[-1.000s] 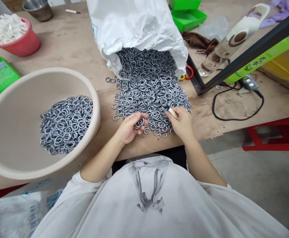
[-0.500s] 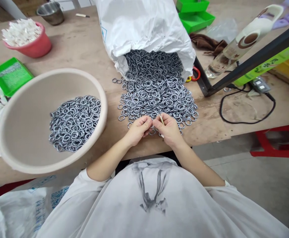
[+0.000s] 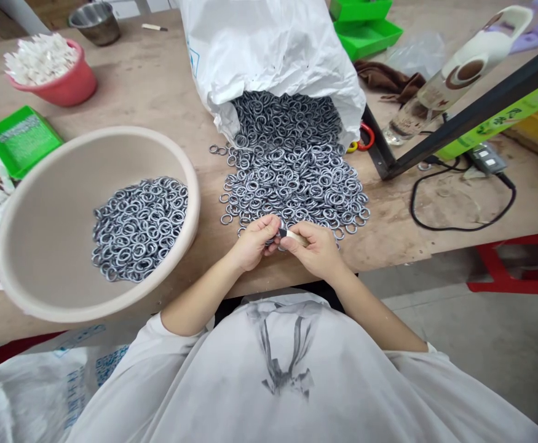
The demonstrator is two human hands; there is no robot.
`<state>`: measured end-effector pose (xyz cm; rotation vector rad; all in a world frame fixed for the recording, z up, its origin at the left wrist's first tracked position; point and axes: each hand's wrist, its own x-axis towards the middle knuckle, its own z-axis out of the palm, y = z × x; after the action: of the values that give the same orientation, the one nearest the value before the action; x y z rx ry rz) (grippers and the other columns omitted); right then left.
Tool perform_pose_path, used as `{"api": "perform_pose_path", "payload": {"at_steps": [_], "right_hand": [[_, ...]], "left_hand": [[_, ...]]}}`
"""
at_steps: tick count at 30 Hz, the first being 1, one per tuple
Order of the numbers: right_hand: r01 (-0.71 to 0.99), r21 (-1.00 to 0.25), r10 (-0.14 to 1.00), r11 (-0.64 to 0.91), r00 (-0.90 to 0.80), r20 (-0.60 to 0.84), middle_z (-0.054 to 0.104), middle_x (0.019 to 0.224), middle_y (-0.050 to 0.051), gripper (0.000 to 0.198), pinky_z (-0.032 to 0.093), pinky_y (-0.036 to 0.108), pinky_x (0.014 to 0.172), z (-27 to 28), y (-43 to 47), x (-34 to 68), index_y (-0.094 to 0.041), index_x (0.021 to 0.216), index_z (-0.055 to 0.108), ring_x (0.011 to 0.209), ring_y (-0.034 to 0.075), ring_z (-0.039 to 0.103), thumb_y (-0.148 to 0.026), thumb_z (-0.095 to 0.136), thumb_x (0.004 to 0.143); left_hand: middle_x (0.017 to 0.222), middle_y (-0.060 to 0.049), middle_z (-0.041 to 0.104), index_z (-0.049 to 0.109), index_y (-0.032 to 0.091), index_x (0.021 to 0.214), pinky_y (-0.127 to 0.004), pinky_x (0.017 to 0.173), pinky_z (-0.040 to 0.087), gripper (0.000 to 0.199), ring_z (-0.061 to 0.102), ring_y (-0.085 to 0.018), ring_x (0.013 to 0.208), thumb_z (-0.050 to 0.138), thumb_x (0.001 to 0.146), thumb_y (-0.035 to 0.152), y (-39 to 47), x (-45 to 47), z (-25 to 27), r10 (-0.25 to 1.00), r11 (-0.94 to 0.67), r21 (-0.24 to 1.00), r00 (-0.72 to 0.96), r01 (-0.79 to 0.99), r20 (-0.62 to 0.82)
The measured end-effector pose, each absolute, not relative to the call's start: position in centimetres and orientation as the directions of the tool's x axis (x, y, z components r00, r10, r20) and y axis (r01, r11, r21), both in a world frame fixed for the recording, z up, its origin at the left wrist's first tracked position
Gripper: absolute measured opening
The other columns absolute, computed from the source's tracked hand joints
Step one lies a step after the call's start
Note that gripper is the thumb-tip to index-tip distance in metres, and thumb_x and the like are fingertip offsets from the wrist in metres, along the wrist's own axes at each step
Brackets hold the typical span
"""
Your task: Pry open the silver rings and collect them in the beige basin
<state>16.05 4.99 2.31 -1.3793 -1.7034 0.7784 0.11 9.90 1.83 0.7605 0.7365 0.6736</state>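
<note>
Metal rings point(image 3: 296, 178) lie in a loose heap on the wooden surface point(image 3: 149, 74), spilling at 12 o'clock from the mouth of a white sack point(image 3: 269, 49), with more rings visible inside it. Both hands are close together at the heap's near edge, at about 6 o'clock. The left hand point(image 3: 254, 243) is pinching, its thumb pressed to the fingers, with a ring partly hidden among them. The right hand point(image 3: 315, 246) grips a short pale stick point(image 3: 296, 237) between thumb and fingers, its dark tip aimed at the left hand; whether the tip touches the ring cannot be told.

From the hands, a wide beige basin point(image 3: 42, 246) sits at 9 o'clock, a mound of similar rings gathered toward its right side. Near its far-left rim is a green tray point(image 3: 35, 161). A red tub point(image 3: 72, 80) heaped with white pieces point(image 3: 42, 58) stands at 10 o'clock. At 2 o'clock a clear bottle point(image 3: 419, 111) appears tilted beyond a black bar point(image 3: 462, 120), and at 3 o'clock a black cable loops on the surface.
</note>
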Motion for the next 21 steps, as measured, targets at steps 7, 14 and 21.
{"api": "perform_pose_path", "payload": {"at_steps": [7, 14, 21], "right_hand": [[0.439, -0.898, 0.974, 0.015, 0.195, 0.112, 0.050, 0.057, -0.003, 0.042, 0.033, 0.027, 0.056, 1.0, 6.8, 18.5, -0.020, 0.073, 0.063, 0.056, 0.013, 0.044, -0.058, 0.058, 0.090], [0.857, -0.516, 0.977, -0.015, 0.122, 0.174, 0.070, 0.096, 0.008, 0.031, 0.039, 0.032, 0.066, 0.1, 8.0, 18.5, -0.021, 0.107, 0.073, 0.082, 0.024, 0.063, -0.045, 0.069, 0.087], [0.894, -0.441, 0.979, -0.080, 0.153, 0.135, 0.070, 0.092, 0.009, 0.023, 0.034, 0.032, 0.061, 0.1, 9.3, 17.2, -0.022, 0.096, 0.077, 0.076, 0.024, 0.062, -0.040, 0.065, 0.089]], "left_hand": [[0.059, 0.004, 0.051, 0.051, 0.016, 0.072, -0.015, 0.040, 0.028, 0.049, 0.042, -0.004, 0.046, 0.077, 0.075, 0.057, 9.3, -0.3, 2.4, 0.636, 0.563, 0.804, 0.721, -0.189, -0.276], [0.069, 0.001, 0.062, 0.061, 0.015, 0.084, -0.015, 0.041, 0.035, 0.041, 0.050, -0.004, 0.047, 0.082, 0.073, 0.049, 10.5, -0.6, 2.4, 0.758, 0.548, 0.782, 0.572, -0.297, -0.314], [0.083, -0.001, 0.067, 0.063, 0.016, 0.091, -0.016, 0.040, 0.042, 0.023, 0.061, -0.009, 0.058, 0.074, 0.075, 0.029, 11.5, -0.8, 2.0, 0.792, 0.583, 0.718, 0.462, -0.380, -0.398]]}}
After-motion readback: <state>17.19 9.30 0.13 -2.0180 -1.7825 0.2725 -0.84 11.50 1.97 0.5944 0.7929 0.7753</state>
